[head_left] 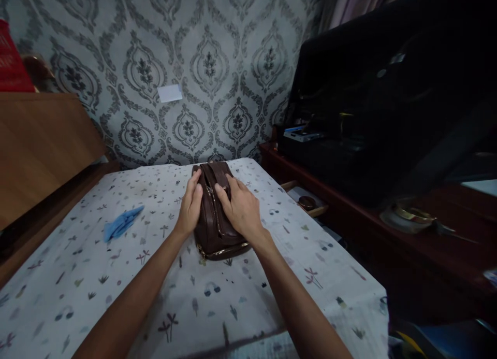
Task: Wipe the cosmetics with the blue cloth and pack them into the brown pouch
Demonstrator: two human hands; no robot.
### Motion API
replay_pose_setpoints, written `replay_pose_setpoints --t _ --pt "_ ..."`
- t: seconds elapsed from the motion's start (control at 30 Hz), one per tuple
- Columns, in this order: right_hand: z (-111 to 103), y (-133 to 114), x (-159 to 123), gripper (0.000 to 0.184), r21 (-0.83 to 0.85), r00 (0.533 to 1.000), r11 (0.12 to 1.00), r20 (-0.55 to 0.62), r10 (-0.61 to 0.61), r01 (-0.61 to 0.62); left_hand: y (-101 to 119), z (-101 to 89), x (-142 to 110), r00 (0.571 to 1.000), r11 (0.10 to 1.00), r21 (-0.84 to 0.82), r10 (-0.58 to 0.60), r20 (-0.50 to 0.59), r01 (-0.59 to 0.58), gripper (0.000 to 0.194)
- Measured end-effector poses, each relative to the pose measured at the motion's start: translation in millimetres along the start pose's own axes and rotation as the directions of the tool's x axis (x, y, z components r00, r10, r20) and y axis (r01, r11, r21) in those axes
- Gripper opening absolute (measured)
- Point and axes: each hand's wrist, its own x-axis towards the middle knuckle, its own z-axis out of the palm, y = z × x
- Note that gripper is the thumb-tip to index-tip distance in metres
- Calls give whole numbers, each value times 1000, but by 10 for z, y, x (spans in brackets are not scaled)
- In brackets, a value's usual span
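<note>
A dark brown leather bag [208, 221] with gold-coloured zips lies on the patterned white cloth in front of me. A zip runs lengthwise along its top, and another curves round its near end. My left hand [190, 203] grips the bag's left side, fingers pointing away from me and thumb close to them. On the other side, my right hand [243, 206] holds the bag's right half, its thumb near the lengthwise zip. The far fingers of the right hand are partly hidden behind the hand. A crumpled blue cloth [122, 223] rests to the left of the bag, apart from both hands.
The white cloth [233, 307] covers the table. A wooden cabinet [42, 146] stands at the left, with a red item [13, 61] on it. At the right are a large black screen [373, 100], a dark red desk [427, 266] and an open drawer [318, 210].
</note>
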Motion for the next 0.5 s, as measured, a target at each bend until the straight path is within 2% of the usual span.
replay_pose_setpoints --t 0.1,0.17,0.37,0.5 --pt "-10 52 16 62 56 1000 998 -10 -6 7 -9 -32 -45 999 998 -17 53 2 -53 50" --pt "-2 82 31 62 79 1000 997 -26 -13 15 -15 -28 -36 997 997 32 70 16 -71 45" --pt "13 94 40 64 67 1000 998 -24 -18 19 -24 3 28 990 974 183 119 75 -131 43" --pt "11 75 8 68 52 1000 998 5 -26 26 -17 26 -6 989 958 246 145 31 -149 44"
